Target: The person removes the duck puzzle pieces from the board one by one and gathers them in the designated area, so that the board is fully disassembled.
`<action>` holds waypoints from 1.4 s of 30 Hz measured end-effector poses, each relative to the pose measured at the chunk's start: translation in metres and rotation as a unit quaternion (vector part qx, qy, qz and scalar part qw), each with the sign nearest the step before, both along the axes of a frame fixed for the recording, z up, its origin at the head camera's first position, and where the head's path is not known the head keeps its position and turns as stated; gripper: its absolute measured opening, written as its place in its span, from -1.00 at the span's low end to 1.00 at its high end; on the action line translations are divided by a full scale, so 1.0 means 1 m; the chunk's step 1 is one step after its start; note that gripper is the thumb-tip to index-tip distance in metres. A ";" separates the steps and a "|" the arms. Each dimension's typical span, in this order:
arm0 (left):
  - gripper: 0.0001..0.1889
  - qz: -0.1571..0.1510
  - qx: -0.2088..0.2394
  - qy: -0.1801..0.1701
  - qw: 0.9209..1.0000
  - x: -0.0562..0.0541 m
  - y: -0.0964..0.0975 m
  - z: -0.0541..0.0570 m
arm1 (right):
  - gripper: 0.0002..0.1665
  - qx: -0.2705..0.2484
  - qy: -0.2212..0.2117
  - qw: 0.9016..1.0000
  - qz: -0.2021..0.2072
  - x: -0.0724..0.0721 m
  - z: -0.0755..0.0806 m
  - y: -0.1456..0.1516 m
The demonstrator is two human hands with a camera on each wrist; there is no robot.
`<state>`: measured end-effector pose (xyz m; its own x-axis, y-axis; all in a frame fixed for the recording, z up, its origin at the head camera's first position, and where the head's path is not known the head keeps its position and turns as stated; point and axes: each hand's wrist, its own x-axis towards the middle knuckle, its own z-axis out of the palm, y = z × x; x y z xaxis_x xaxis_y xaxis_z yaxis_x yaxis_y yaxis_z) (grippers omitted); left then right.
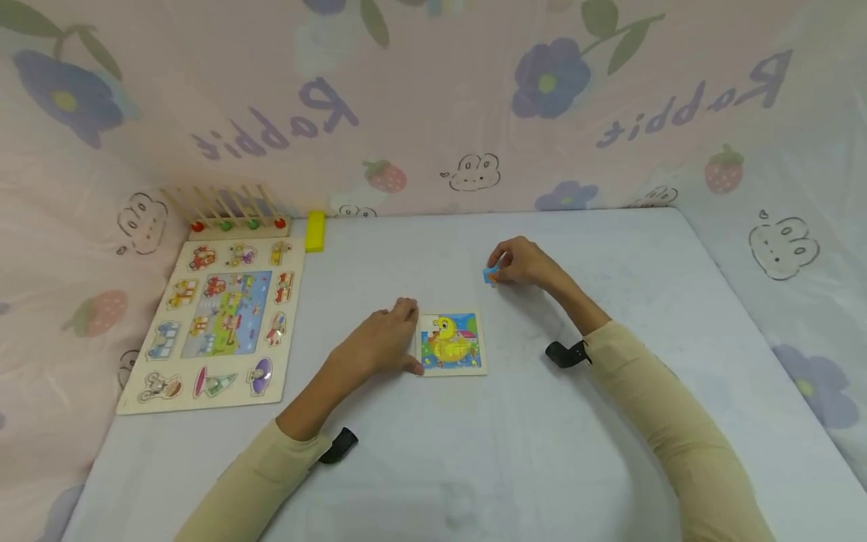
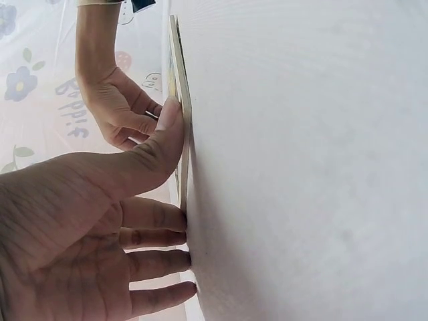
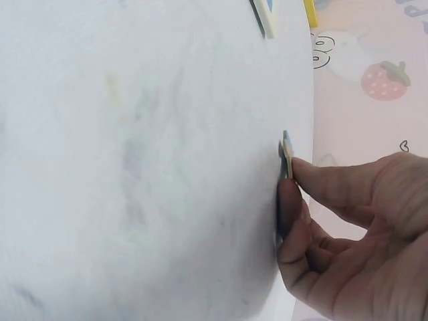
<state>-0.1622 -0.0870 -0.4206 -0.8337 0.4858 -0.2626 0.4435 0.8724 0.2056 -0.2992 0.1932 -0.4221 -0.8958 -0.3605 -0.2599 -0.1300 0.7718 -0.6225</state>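
A small square jigsaw puzzle [image 1: 452, 348] showing a yellow duck lies in a pale wooden frame on the table. Its upper left corner is a bare pale patch. My left hand [image 1: 379, 340] rests along the frame's left side; in the left wrist view its thumb [image 2: 171, 115] touches the frame's edge, while the other fingers extend fairly straight down to the table. Beyond the frame, up and to the right, my right hand [image 1: 524, 262] pinches a small blue and orange puzzle piece [image 1: 489, 275] between thumb and fingertips. Seen edge-on in the right wrist view, that thin piece [image 3: 287, 146] is close over the table.
On the left lies a large wooden knob puzzle board [image 1: 287, 376] with vehicle and toy pieces. Behind it stands a wooden rack [image 1: 237, 227] with upright pegs and red and green beads, beside a yellow block [image 1: 314, 231]. Patterned cloth [image 1: 420, 98] hangs around the table's back and sides.
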 end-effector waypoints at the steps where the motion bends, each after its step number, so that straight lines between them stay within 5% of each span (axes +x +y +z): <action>1: 0.10 0.000 -0.001 0.001 1.000 0.000 0.000 0.000 | -0.72 0.003 -0.001 1.000 0.001 -0.001 0.000 0.000; 33: 0.09 0.002 -0.014 -0.002 1.000 0.000 0.000 0.001 | -0.78 -0.001 -0.008 0.999 0.046 -0.005 -0.001 0.004; 42: 0.10 -0.001 -0.017 0.001 1.000 0.001 0.000 0.001 | -0.56 0.030 -0.044 0.997 0.065 -0.007 0.012 0.003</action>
<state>-0.1616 -0.0867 -0.4193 -0.8328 0.4791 -0.2774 0.4464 0.8775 0.1753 -0.3060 0.1959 -0.4100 -0.8159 -0.4528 -0.3596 -0.1776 0.7881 -0.5894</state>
